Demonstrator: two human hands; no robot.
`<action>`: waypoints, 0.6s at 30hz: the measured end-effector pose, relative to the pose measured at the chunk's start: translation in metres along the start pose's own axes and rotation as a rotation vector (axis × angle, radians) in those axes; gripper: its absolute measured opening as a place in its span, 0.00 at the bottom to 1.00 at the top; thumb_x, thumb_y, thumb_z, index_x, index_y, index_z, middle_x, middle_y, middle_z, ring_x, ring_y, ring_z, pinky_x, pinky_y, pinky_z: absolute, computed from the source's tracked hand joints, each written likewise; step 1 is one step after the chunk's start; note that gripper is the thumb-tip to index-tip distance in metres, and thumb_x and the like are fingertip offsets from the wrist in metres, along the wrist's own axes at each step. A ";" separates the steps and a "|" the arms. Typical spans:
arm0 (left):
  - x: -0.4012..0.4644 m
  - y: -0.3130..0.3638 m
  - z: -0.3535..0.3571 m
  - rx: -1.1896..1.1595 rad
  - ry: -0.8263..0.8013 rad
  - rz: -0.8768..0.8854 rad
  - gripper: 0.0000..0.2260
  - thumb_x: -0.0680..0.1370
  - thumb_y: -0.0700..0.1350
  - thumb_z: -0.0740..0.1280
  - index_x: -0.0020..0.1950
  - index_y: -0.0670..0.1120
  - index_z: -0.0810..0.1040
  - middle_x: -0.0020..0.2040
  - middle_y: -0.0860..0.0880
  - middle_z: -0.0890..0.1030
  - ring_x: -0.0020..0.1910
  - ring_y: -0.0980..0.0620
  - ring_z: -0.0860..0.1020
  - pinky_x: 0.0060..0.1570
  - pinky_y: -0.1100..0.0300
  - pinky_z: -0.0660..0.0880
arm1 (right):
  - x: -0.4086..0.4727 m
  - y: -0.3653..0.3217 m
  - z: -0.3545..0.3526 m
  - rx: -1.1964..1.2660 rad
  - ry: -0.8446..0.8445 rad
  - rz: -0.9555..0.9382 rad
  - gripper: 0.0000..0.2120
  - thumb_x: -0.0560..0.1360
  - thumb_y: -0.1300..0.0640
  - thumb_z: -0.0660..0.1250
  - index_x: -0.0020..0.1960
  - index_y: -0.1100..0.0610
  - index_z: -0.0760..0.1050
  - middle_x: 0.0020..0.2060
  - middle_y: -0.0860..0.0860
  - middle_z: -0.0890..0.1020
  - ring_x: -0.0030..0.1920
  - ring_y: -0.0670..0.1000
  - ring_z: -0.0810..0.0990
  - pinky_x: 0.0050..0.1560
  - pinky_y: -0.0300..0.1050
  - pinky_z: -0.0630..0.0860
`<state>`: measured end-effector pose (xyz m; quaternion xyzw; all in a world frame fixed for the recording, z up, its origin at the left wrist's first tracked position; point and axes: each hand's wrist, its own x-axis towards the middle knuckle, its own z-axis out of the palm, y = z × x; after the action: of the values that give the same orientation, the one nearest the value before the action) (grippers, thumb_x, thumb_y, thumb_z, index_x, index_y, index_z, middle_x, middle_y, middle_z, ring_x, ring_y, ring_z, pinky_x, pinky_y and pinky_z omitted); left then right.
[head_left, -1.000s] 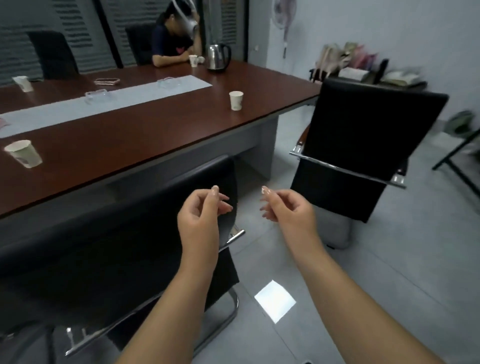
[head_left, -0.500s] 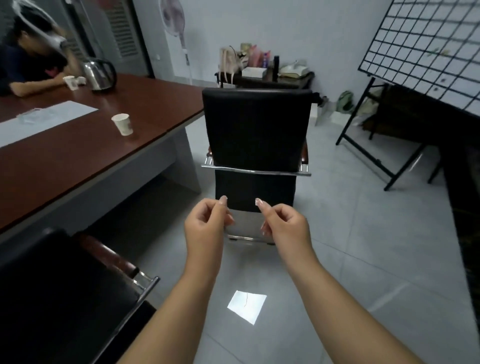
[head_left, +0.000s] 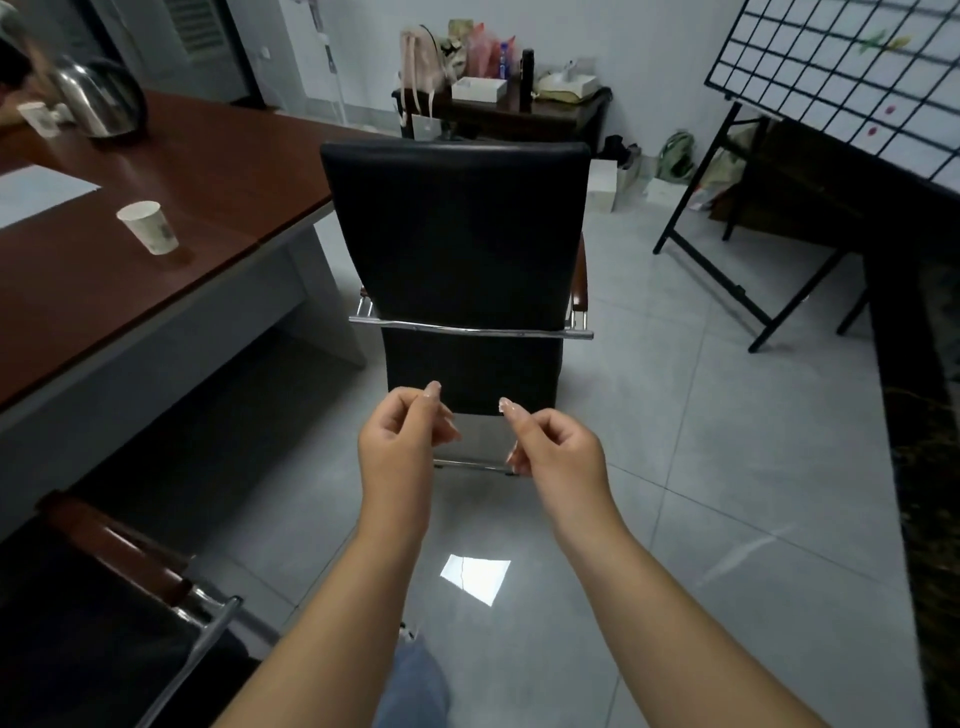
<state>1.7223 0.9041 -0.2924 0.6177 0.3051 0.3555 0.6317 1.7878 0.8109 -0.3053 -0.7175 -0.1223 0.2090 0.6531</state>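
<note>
Confirming status: which step is in hand? (Trainee)

Step 1, approach, by my reading. The left hand (head_left: 402, 441) and right hand (head_left: 556, 447) are raised side by side, apart from each other and short of the black chair (head_left: 457, 234). Neither touches it. (Instructor)

State of the fingers? (Trainee)

On both hands the fingers (head_left: 432, 391) are loosely curled toward the thumbs and hold nothing. (Instructor)

Location of the chair? (Trainee)

Directly ahead of the fingertips, back panel facing them. The chrome rail (head_left: 467, 328) crosses the back above and beyond the fingers. The bench (head_left: 218, 171) lies to the left of the fingers and carries 1 paper cup (head_left: 148, 227). The chair stands off the bench corner on the grey floor (head_left: 701, 467). (Instructor)

Appearance? (Trainee)

Smooth black padding with a slight sheen; a tall rectangular back that narrows below the rail. A brown armrest shows at the right edge. The seat is hidden behind the back. A chrome bar at floor level, just below the fingers, suggests a sled base. (Instructor)

Next move? (Trainee)

Probably this: extend both hands forward and upward, uncurl the fingers, and grip the back at 2 matched points. Even force should keep the chair tracking straight, and the base will likely drag on the tile, not roll. (Instructor)
</note>
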 end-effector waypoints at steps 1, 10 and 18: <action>0.009 -0.003 0.001 -0.011 0.005 -0.009 0.14 0.79 0.41 0.60 0.32 0.45 0.72 0.25 0.56 0.74 0.28 0.62 0.74 0.41 0.60 0.72 | 0.009 0.001 0.002 0.004 0.002 0.004 0.16 0.75 0.49 0.65 0.32 0.56 0.71 0.23 0.46 0.72 0.25 0.39 0.72 0.33 0.28 0.72; 0.138 -0.013 -0.021 -0.084 0.117 -0.033 0.14 0.79 0.40 0.60 0.32 0.43 0.71 0.22 0.56 0.73 0.25 0.63 0.73 0.32 0.71 0.72 | 0.111 -0.019 0.088 -0.057 -0.082 0.028 0.17 0.75 0.48 0.65 0.32 0.56 0.71 0.25 0.47 0.73 0.28 0.42 0.72 0.31 0.29 0.70; 0.270 -0.012 -0.091 -0.078 0.226 -0.024 0.14 0.78 0.40 0.61 0.32 0.43 0.72 0.24 0.55 0.74 0.27 0.62 0.73 0.31 0.73 0.71 | 0.207 -0.051 0.213 0.008 -0.232 0.030 0.18 0.75 0.53 0.66 0.29 0.59 0.71 0.20 0.46 0.73 0.23 0.40 0.70 0.29 0.29 0.70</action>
<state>1.7997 1.1788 -0.2942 0.5452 0.3676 0.4266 0.6210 1.8778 1.0980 -0.2968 -0.6877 -0.1857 0.3009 0.6341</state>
